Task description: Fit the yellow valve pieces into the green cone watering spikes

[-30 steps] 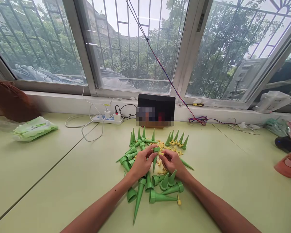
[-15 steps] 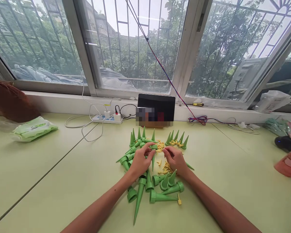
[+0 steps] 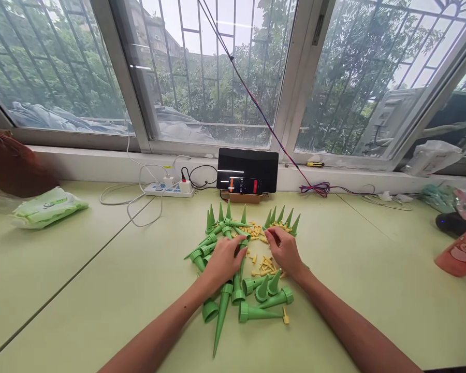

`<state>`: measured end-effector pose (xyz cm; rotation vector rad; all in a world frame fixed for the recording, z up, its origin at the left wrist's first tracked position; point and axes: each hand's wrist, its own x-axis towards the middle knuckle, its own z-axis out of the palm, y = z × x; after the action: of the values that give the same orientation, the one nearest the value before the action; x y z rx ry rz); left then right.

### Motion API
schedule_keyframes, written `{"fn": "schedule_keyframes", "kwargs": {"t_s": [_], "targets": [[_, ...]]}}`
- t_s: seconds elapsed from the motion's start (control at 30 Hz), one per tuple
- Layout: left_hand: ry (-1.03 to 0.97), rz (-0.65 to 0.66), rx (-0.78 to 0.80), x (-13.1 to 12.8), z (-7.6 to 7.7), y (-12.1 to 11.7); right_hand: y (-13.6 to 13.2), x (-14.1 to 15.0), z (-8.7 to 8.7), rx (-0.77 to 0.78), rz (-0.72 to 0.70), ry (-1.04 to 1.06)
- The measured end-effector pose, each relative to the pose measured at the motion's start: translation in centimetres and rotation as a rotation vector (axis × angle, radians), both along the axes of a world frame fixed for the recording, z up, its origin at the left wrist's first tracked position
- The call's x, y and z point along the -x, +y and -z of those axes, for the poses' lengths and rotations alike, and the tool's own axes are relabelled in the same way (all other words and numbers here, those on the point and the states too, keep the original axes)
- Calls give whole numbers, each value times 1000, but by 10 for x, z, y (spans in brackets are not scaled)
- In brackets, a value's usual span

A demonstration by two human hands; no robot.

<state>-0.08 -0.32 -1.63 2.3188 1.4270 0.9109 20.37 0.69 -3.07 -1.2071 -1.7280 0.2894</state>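
My left hand [image 3: 226,257] is closed around a green plant watering spike [image 3: 241,267], its wide end by the fingertips and its point downward. My right hand [image 3: 284,249] is pinched just to the right; small yellow T-shaped plastic pieces [image 3: 252,231] lie by its fingertips, and what it holds is hidden. More green spikes lie piled around and under my left hand, partly covered by it. In front of my right wrist is another heap of yellow pieces [image 3: 267,266]. Nearer me, one yellow piece [image 3: 285,316] touches the tip of a lying spike [image 3: 258,313].
Several green spikes [image 3: 281,216] stand upright behind my right hand. A tablet [image 3: 248,161] with a phone [image 3: 243,185] before it leans near the window. A power strip [image 3: 171,190], a wipes pack [image 3: 48,208] and a red cup [image 3: 458,251] lie farther out.
My right hand has drawn slightly right, away from my left. The spike in my left hand has tilted, and the left fingers have lowered a little. The view has shifted slightly.
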Motion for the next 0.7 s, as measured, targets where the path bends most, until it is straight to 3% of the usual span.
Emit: {"fn": "schedule_keyframes", "kwargs": {"t_s": [0.23,0.4,0.7], "targets": [[56,3,45,1,0,1,2,-2,0,-28,50,-19],[55,-1,29,1,0,1,0,-1,-3,-42,-10,-38],[-89,17,-87,-1,-5,1,5,-14,-9,-101,-31,-272]]}}
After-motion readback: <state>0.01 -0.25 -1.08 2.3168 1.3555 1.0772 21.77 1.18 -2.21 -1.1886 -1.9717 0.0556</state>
